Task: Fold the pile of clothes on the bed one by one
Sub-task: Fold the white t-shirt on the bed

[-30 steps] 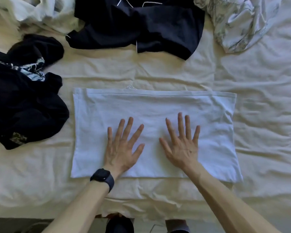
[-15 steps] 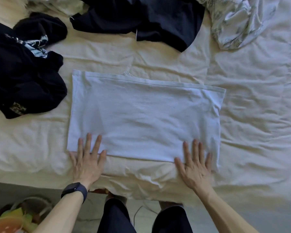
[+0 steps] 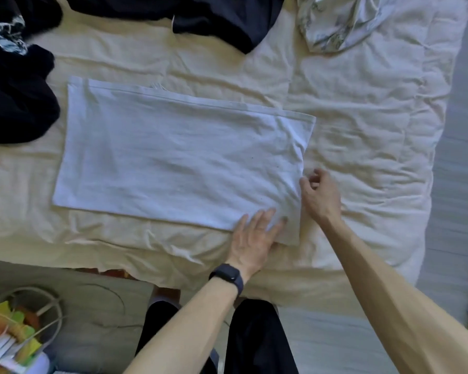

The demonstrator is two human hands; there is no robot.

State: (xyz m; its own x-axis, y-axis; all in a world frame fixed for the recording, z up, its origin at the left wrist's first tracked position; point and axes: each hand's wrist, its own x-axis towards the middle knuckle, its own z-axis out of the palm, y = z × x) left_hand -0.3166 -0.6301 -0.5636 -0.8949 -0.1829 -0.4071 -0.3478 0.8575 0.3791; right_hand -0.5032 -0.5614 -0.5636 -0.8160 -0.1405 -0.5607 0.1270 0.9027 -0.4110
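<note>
A white garment (image 3: 173,157), folded into a long flat rectangle, lies across the cream bed sheet (image 3: 362,130). My left hand (image 3: 256,234), with a dark watch on its wrist, presses flat on the garment's near right corner. My right hand (image 3: 319,195) hovers just off the garment's right edge. Its fingers are loosely curled and its thumb tip is at the edge, with no cloth seen between the fingers. Unfolded dark clothes lie at the left (image 3: 14,98) and at the top (image 3: 222,20).
A pale patterned cloth (image 3: 338,25) is bunched at the top right. The bed's near edge runs just in front of my legs. On the floor at the lower left sits a basket (image 3: 16,327) of colourful things. The bed's right edge borders a grey floor.
Both hands left the garment's near edge and moved right. The left hand went from the near left corner to the near right corner. The right hand lifted to the right edge and curled.
</note>
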